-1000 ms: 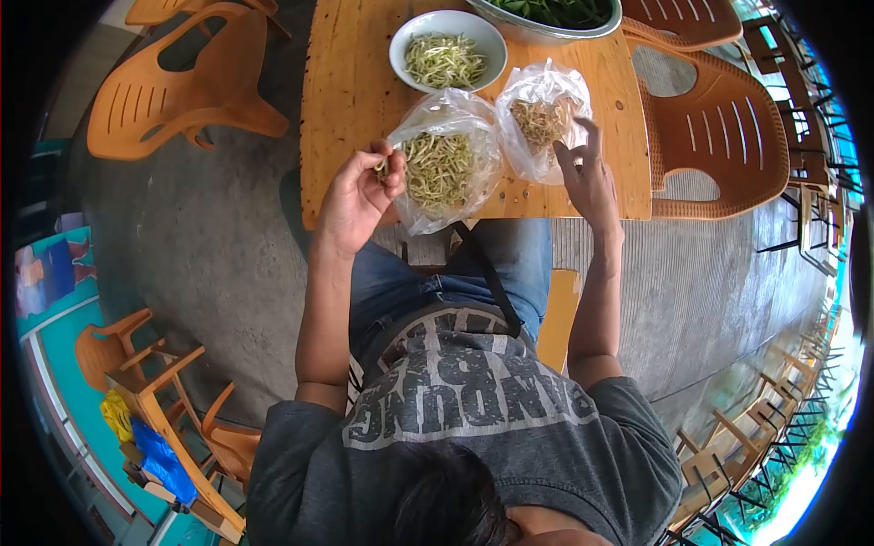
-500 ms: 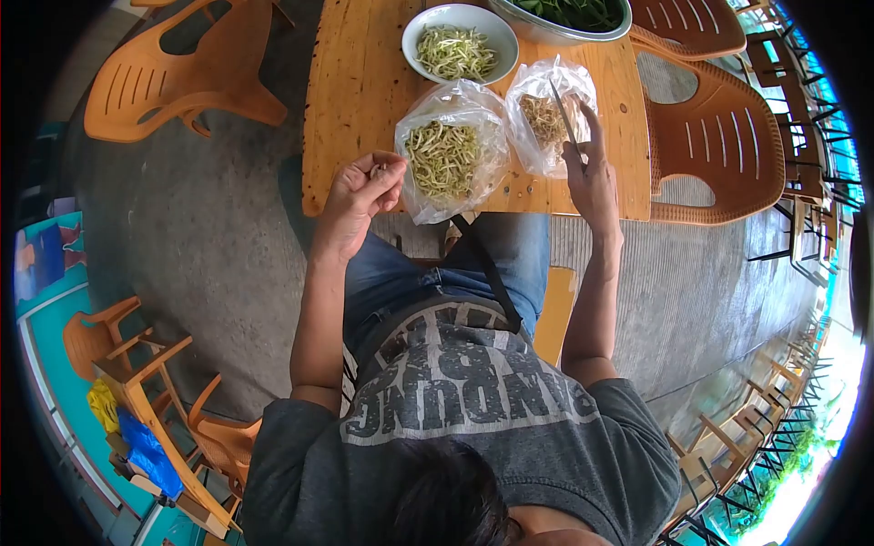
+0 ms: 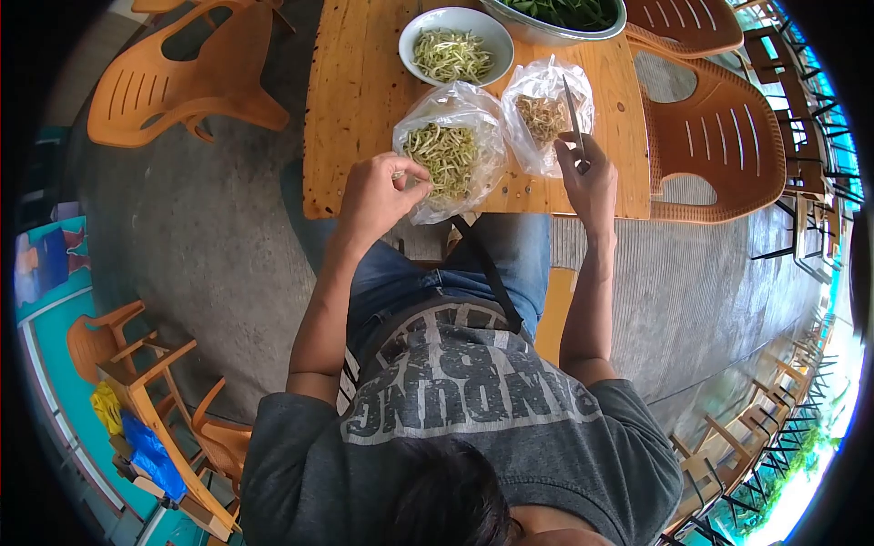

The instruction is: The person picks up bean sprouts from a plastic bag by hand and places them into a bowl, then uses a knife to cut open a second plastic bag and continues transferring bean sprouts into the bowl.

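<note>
My left hand is at the left edge of an open plastic bag of bean sprouts, thumb and fingertips pinched together. What the fingertips hold, if anything, is too small to make out. In my right hand is a knife, its blade pointing away from me over a second plastic bag with brownish scraps in it. Behind the sprout bag stands a white bowl with pale sprouts inside.
A metal basin of green leaves stands at the far edge of the wooden table. Orange chairs stand to the right and left. My lap is just below the table's near edge.
My left hand has moved right and turned toward the sprout bag. My right hand has shifted slightly left, its fingers now curled more around the knife.
</note>
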Demonstrator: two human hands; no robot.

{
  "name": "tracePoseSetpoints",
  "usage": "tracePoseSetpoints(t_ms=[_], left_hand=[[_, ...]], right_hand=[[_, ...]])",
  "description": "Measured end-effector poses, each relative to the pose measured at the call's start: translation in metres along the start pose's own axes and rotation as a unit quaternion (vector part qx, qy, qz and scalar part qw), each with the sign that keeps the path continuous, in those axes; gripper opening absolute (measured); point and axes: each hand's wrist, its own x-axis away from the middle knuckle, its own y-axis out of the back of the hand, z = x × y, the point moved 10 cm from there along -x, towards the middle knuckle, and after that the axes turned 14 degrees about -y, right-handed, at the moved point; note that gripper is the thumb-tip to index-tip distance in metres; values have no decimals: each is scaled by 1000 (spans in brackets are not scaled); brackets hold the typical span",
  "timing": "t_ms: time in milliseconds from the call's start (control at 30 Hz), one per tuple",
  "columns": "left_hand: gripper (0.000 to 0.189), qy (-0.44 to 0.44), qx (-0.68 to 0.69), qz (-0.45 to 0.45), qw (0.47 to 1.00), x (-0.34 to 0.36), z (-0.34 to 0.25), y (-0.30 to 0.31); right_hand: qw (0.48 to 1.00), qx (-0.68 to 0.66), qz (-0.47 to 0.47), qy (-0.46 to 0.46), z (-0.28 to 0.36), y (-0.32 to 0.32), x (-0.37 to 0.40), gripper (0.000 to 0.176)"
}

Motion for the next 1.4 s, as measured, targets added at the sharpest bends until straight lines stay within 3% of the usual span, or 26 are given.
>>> tracePoseSetpoints(t_ms=[200, 333, 467, 633, 833, 933, 1033, 1167, 1400], left_hand=[[11, 18, 43, -15, 999, -1, 2, -2], [13, 56, 224, -50, 972, -3, 16, -2], [13, 53, 346, -114, 930, -6, 16, 1], [13, 84, 415, -146, 894, -1, 3, -7], [17, 28, 411, -116, 904, -6, -5, -18], [20, 83, 448, -87, 886, -5, -13, -22], [22, 53, 414, -98, 903, -13, -20, -28], [18, -3, 285, -15, 958, -26, -38, -42], [14, -2, 258, 3, 966, -41, -46, -58]], right_hand=[[996, -86, -15, 10, -1, 5, 7, 19], [945, -297, 103, -92, -9, -20, 24, 14], [905, -346, 212, -124, 8, -67, 48, 16], [877, -349, 270, -187, 25, -99, 68, 24], [887, -358, 253, -148, 26, -96, 58, 22], [888, -362, 248, -136, 23, -87, 54, 19], [895, -356, 239, -125, 24, -71, 51, 19], [918, -335, 207, -50, 25, -56, 43, 20], [916, -334, 202, -90, 14, -45, 42, 18]])
